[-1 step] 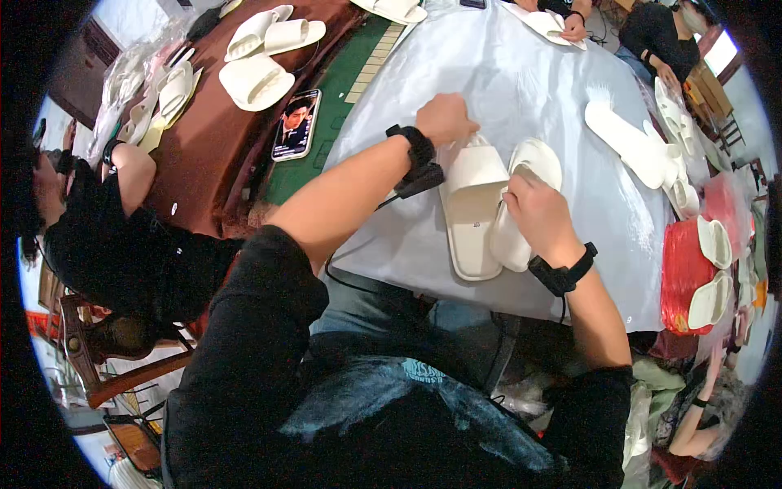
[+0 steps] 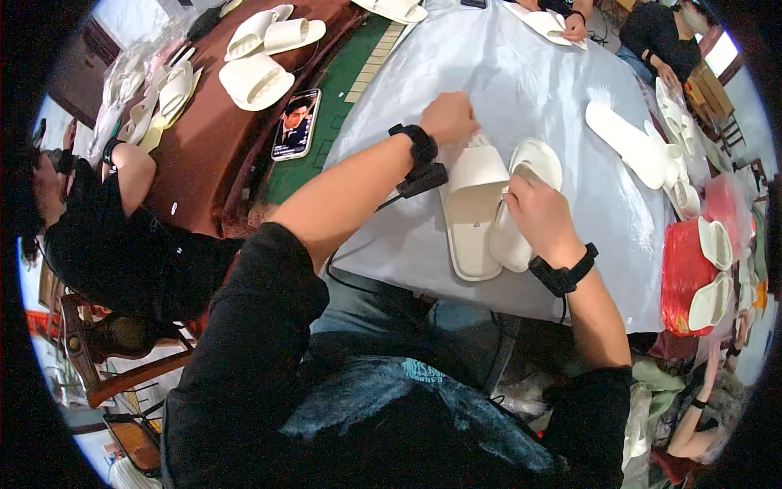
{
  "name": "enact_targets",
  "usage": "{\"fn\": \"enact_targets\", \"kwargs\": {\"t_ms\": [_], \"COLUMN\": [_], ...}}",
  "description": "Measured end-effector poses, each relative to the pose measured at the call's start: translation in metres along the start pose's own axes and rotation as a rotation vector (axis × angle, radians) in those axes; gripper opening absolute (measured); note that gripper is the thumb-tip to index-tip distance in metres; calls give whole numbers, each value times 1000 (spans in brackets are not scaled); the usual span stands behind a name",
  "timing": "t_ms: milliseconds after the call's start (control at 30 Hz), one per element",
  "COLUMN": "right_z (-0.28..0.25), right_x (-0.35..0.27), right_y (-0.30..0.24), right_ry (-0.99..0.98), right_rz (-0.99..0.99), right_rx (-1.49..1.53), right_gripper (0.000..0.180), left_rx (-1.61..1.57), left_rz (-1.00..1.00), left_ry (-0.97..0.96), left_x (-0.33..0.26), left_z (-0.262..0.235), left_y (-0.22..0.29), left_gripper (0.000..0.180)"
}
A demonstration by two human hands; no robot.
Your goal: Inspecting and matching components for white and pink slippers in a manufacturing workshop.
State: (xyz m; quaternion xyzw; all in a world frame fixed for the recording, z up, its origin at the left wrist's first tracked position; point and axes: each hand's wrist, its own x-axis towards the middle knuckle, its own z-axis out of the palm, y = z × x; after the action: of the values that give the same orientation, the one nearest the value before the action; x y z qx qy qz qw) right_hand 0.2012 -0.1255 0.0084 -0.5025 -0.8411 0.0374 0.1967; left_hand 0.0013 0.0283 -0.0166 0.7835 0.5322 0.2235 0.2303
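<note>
A pair of off-white slide slippers lies in front of me on the sheet-covered table (image 2: pixel 391 244). The left slipper (image 2: pixel 475 236) points its toe away from me. Just beyond that toe, my left hand (image 2: pixel 450 118) is closed in a pinch; what it pinches is hidden, though a bit of see-through film seems to show there. The right slipper (image 2: pixel 544 155) overlaps the left one at the heel. My right hand (image 2: pixel 541 216) is closed on the inner edge of its strap, fingertips tucked into the opening.
To the right lie more white slippers (image 2: pixel 627 143) and a red package (image 2: pixel 686 281) bearing slippers. A phone (image 2: pixel 296 124) rests at the left, near slippers (image 2: pixel 257 81) on a brown table (image 2: pixel 191 155). People sit left, right and at the far end, where another person's hand (image 2: pixel 574 28) touches a slipper.
</note>
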Motion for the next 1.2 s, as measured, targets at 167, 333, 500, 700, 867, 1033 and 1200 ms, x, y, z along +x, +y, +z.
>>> {"fn": "enact_targets", "kwargs": {"t_ms": [167, 333, 500, 700, 867, 1033, 1200], "right_z": [-1, 4, 8, 9, 0, -29, -38], "right_x": [-4, -5, -5, -5, -7, -6, 54], "right_y": [5, 10, 17, 18, 10, 7, 30], "right_ry": [-64, -24, 1, -47, -29, 358, 428], "right_rz": [33, -2, -29, 6, 9, -140, 131], "right_rx": [-18, 5, 72, 76, 37, -18, 241], "right_gripper": [15, 13, 11, 10, 15, 24, 23], "left_rx": [-37, -144, 182, 514, 539, 217, -47], "left_rz": [200, 466, 771, 847, 733, 614, 583], "left_ry": [35, -198, -160, -281, -131, 131, 237], "left_x": [20, 35, 54, 63, 58, 37, 9], "left_z": [11, 10, 21, 37, 30, 8, -2], "left_y": [11, 31, 56, 75, 67, 58, 58], "left_gripper": [21, 14, 18, 17, 10, 8, 8]}}
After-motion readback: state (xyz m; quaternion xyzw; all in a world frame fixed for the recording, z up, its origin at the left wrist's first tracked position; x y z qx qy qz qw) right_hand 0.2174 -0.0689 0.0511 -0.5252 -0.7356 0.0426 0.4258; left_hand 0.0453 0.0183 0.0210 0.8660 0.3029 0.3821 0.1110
